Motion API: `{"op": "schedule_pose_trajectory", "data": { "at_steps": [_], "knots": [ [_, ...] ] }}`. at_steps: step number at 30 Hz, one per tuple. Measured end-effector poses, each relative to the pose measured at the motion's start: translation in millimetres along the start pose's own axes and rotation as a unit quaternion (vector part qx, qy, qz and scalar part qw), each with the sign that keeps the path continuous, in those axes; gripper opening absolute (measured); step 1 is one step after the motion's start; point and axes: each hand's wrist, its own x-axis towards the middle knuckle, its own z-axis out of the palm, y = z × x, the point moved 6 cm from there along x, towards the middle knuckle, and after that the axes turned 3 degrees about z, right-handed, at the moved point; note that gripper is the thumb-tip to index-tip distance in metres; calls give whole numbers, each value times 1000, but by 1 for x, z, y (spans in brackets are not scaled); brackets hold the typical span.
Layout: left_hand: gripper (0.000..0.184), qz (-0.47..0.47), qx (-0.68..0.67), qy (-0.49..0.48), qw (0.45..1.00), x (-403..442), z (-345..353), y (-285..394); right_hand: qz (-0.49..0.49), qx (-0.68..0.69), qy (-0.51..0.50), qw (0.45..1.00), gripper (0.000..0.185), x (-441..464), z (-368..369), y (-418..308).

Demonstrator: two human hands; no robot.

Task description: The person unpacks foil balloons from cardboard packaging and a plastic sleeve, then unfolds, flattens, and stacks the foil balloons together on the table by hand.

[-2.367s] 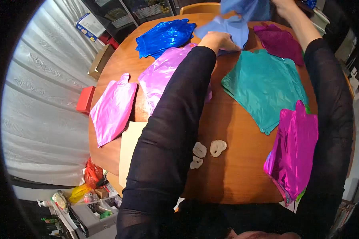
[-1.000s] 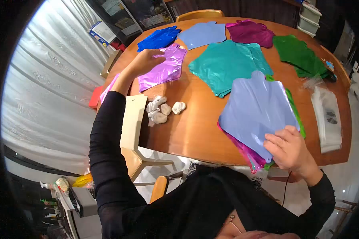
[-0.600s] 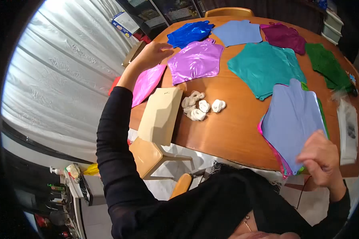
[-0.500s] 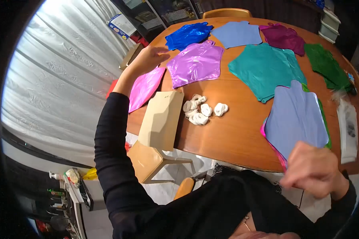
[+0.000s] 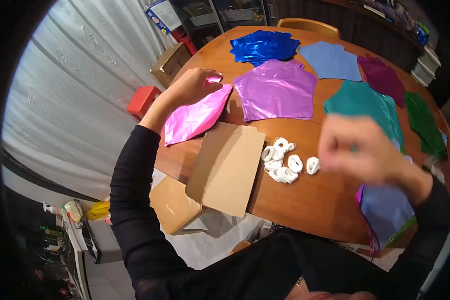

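Note:
My left hand [image 5: 195,86] hovers over a flat shiny pink piece [image 5: 197,117] that looks like an uninflated foil balloon; thumb and fingers are apart, and pink shows between them. My right hand [image 5: 352,147] is smeared by motion above the table, right of several white coiled string bundles [image 5: 282,172]; its fingers are unclear. It partly covers a teal foil stack [image 5: 360,102] and, under the forearm, a grey-blue stack [image 5: 385,210] with pink and green edges. A tan cardboard sheet [image 5: 227,170] overhangs the near table edge. A lilac foil piece [image 5: 277,92] lies beyond it.
Farther back on the wooden table [image 5: 210,55] lie dark blue [image 5: 265,46], light blue [image 5: 331,60], maroon [image 5: 382,80] and dark green [image 5: 425,122] foil stacks. A stool [image 5: 175,202] stands below the near left edge. A cardboard box [image 5: 169,65] sits beyond the left side.
The view has shifted left, so the table things appear farther right. My right hand has moved up and inward, from the near edge to over the table. My left hand stays near the pink piece.

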Motion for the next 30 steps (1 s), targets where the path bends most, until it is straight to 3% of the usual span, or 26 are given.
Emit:
{"op": "schedule_pose_trajectory", "data": {
  "at_steps": [1, 4, 9, 11, 14, 21, 24, 27, 30],
  "knots": [
    [32, 4, 5, -4, 1000, 2, 0, -4, 97, -47, 53, 993, 16, 24, -14, 30],
    [31, 10, 8, -12, 1000, 9, 1, -19, 52, -182, 92, 978, 32, 101, -51, 104],
    [29, 18, 24, -30, 999, 30, 8, -33, -32, -334, 146, 931, 18, 205, -68, 188],
    [29, 11, 50, -41, 998, 36, 9, -34, -7, -382, 144, 913, 16, 239, -63, 205],
    [29, -2, 70, -50, 996, 44, 18, -49, 48, -496, 127, 858, 16, 279, -54, 226],
    [30, 12, 81, -35, 996, 81, 27, -85, 40, -617, 73, 783, 19, 313, -37, 241],
    [29, 23, 73, -26, 997, 96, 32, -95, -22, -641, 93, 761, 18, 316, -34, 244],
    [28, 29, 60, -6, 998, 108, 38, -95, -156, -673, 130, 711, 15, 309, -27, 244],
    [29, 20, 74, -28, 997, 116, 38, -87, -84, -630, 187, 749, 17, 312, -37, 254]
  ]
}}
